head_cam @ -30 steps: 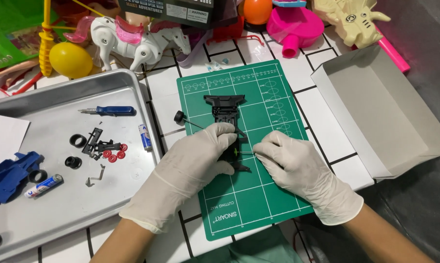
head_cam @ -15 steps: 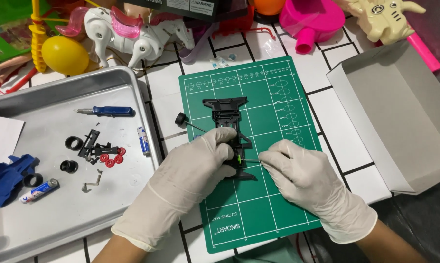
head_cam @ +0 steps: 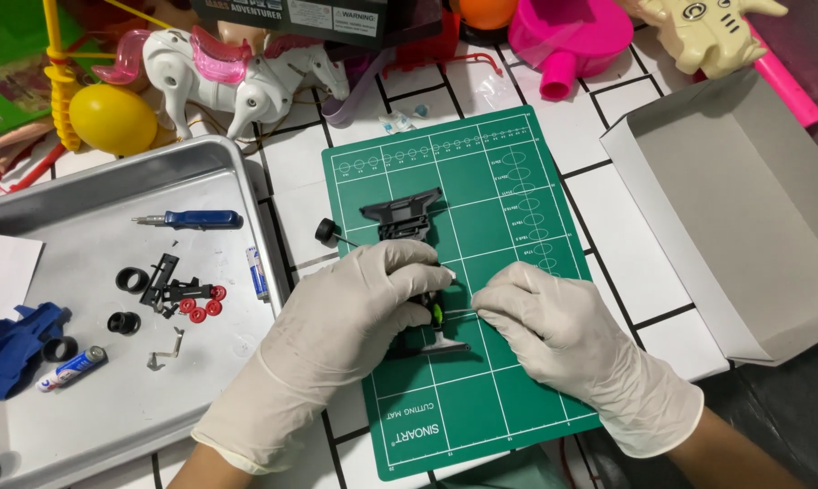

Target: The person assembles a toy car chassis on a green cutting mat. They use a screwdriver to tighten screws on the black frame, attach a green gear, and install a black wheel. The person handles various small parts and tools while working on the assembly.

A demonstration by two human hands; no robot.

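On the metal tray (head_cam: 28,213) to the left, the blue screwdriver (head_cam: 187,219) lies untouched. The left hand (head_cam: 354,317) has slid down, now clasping the black toy chassis (head_cam: 407,222) on the green cutting mat (head_cam: 517,208). The right hand (head_cam: 563,330), fingertips pressed together, pinches something tiny at its green-marked middle, suggesting fine work there.

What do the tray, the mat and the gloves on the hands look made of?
Tray: metal, probably aluminium, with a dull brushed grey sheen and rolled rim. Mat: matte green, likely flexible vinyl or rubber, printed with a white grid. Gloves on the left hand and right hand: thin off-white latex or similar, wrinkling at the wrists.
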